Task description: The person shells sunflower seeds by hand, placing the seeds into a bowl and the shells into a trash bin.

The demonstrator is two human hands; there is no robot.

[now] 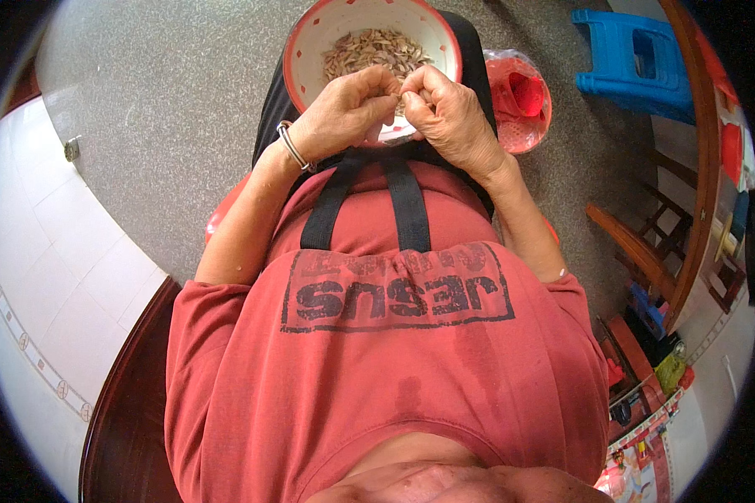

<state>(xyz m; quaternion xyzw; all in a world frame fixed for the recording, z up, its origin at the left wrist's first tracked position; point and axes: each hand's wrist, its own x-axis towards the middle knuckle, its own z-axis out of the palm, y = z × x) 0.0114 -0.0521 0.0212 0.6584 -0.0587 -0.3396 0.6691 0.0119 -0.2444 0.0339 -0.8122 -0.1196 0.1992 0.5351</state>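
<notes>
A white basin with a red rim (294, 82) rests on my lap, holding a heap of small brownish dried pieces (377, 51), perhaps pods or small dried fish. My left hand (346, 113), with a metal bangle at its wrist, and my right hand (456, 119) meet over the near part of the basin. Thumbs and fingertips of both are pinched together and nearly touch. A tiny piece seems to be between them, but the fingers hide most of it, and I cannot tell which hand grips it.
A red plastic basket (517, 135) with a red object and clear plastic stands on the speckled floor beside my right knee. Farther right are a blue plastic stool (657, 69) and a wooden table edge (698, 188). Dark polished wooden furniture (129, 402) lies behind me at the left.
</notes>
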